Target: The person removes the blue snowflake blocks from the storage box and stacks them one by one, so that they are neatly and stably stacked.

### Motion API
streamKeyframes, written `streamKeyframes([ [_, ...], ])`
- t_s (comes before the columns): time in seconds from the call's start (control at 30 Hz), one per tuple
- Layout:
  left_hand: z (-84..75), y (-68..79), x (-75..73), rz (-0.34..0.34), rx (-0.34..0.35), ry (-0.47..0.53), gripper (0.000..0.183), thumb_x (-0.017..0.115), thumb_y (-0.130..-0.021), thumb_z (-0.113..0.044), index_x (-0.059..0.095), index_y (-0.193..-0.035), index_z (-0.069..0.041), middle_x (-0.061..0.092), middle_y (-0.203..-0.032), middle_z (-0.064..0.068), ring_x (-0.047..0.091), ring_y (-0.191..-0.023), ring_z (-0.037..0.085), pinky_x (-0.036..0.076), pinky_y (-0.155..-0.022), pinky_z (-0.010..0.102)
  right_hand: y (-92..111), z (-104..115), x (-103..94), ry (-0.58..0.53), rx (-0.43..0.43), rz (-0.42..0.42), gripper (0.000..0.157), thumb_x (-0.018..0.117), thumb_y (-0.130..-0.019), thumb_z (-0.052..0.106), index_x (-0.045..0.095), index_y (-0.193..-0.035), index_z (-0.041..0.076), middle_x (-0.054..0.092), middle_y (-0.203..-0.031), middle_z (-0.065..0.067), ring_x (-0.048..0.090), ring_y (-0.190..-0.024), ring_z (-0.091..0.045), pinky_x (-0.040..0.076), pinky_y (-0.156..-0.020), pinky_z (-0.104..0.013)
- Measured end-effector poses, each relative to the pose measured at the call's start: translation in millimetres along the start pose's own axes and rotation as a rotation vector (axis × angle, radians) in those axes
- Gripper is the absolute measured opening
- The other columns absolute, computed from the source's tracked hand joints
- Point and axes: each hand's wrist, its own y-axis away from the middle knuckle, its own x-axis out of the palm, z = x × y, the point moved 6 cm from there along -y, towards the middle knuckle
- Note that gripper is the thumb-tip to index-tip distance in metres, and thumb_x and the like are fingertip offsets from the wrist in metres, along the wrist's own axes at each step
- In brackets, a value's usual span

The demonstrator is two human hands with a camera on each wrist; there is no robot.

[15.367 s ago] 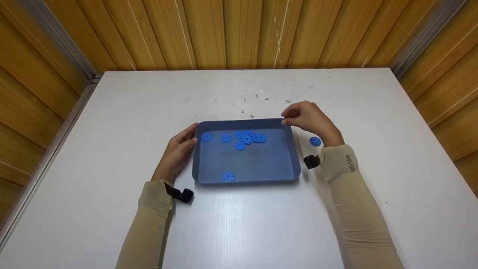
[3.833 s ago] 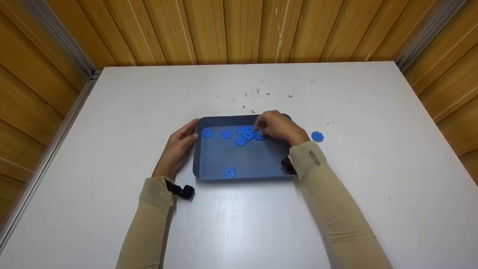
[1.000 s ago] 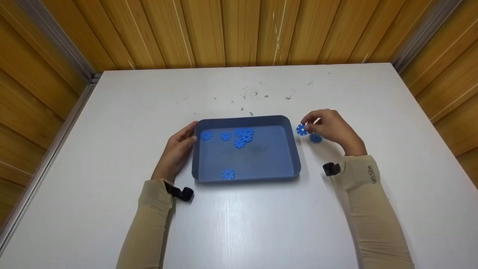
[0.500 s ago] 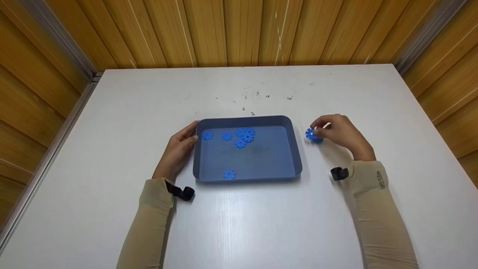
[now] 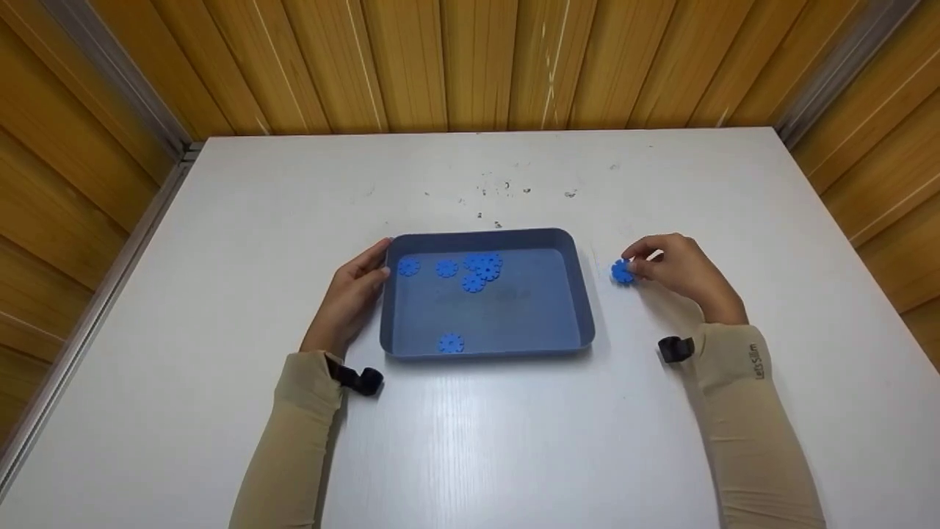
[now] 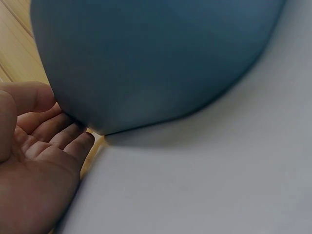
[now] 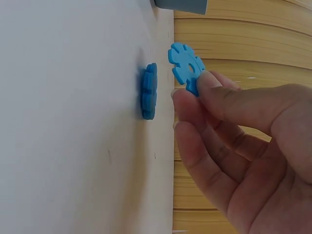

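Observation:
My right hand (image 5: 675, 268) pinches a blue notched disc (image 7: 185, 66) with a central hole between thumb and fingertips. Just below it, on the white table, lies a short stack of matching discs (image 7: 149, 91). In the head view the held disc covers that stack. Left of it is the blue-grey rectangular tray (image 5: 514, 323), with several blue discs lying flat inside: one overlapping cluster (image 5: 485, 266) at the back, single ones at the left and one disc (image 5: 451, 343) near the front wall. My left hand (image 5: 349, 294) rests thumb and loosely straight fingers against the tray's left side.
The white table (image 5: 470, 441) reaches back to a wood-patterned panel wall (image 5: 470, 66), with more panels on both sides. Small dark marks (image 5: 507, 187) dot the tabletop behind the tray. A black wrist camera (image 5: 674, 350) juts out beside the right sleeve.
My right hand has carried a disc from the tray's cluster out to the right and lowered it over the stack on the table. The left hand and tray stay in place.

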Motion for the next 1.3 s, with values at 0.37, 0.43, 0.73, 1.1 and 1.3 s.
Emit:
streamKeyframes([
  [0.37, -0.4, 0.5, 0.6, 0.025, 0.015, 0.005, 0.056, 0.046, -0.095, 0.003, 0.033, -0.149, -0.007, 0.029, -0.158, 0.004, 0.022, -0.147, 0.013, 0.02, -0.12, 0.029, 0.2, -11.0, 0.8, -0.017, 0.062, -0.001, 0.025, 0.058, -0.094, 0.012, 0.067, -0.116, 0.003, 0.063, -0.12, -0.02, 0.061, -0.101, -0.032, 0.046, -0.086, -0.037],
  [0.43, -0.3, 0.4, 0.8, 0.028, 0.015, 0.007, 0.056, 0.046, -0.096, 0.003, 0.033, -0.149, -0.007, 0.028, -0.158, 0.005, 0.022, -0.147, 0.014, 0.019, -0.121, 0.029, 0.6, -11.4, 0.6, -0.017, 0.056, -0.01, 0.025, 0.058, -0.094, 0.011, 0.067, -0.115, 0.003, 0.063, -0.121, -0.02, 0.062, -0.1, -0.032, 0.045, -0.084, -0.035],
  [0.73, 0.6, 0.1, 0.8, 0.033, 0.012, 0.026, 0.057, 0.046, -0.096, 0.003, 0.032, -0.15, -0.007, 0.028, -0.159, 0.004, 0.022, -0.147, 0.013, 0.019, -0.121, 0.029, -1.0, -15.3, 2.1, -0.039, 0.098, -0.003, 0.026, 0.059, -0.095, 0.014, 0.067, -0.117, 0.003, 0.064, -0.119, -0.02, 0.062, -0.097, -0.028, 0.046, -0.078, -0.026],
  [1.1, -0.1, 0.1, 0.5, 0.037, 0.017, 0.025, 0.057, 0.046, -0.096, 0.003, 0.032, -0.15, -0.007, 0.029, -0.158, 0.005, 0.023, -0.147, 0.013, 0.02, -0.12, 0.029, -1.7, -16.6, 4.5, -0.05, 0.12, 0.003, 0.026, 0.058, -0.095, 0.013, 0.066, -0.117, 0.002, 0.065, -0.115, -0.02, 0.06, -0.096, -0.026, 0.046, -0.071, -0.017],
  [1.3, -0.3, 0.1, 0.7, 0.033, 0.013, 0.022, 0.056, 0.046, -0.096, 0.003, 0.033, -0.149, -0.007, 0.028, -0.158, 0.005, 0.022, -0.147, 0.013, 0.02, -0.12, 0.029, -1.1, -16.7, 5.1, -0.065, 0.134, 0.014, 0.026, 0.058, -0.096, 0.013, 0.065, -0.118, 0.001, 0.065, -0.115, -0.02, 0.061, -0.091, -0.019, 0.047, -0.07, -0.015],
])
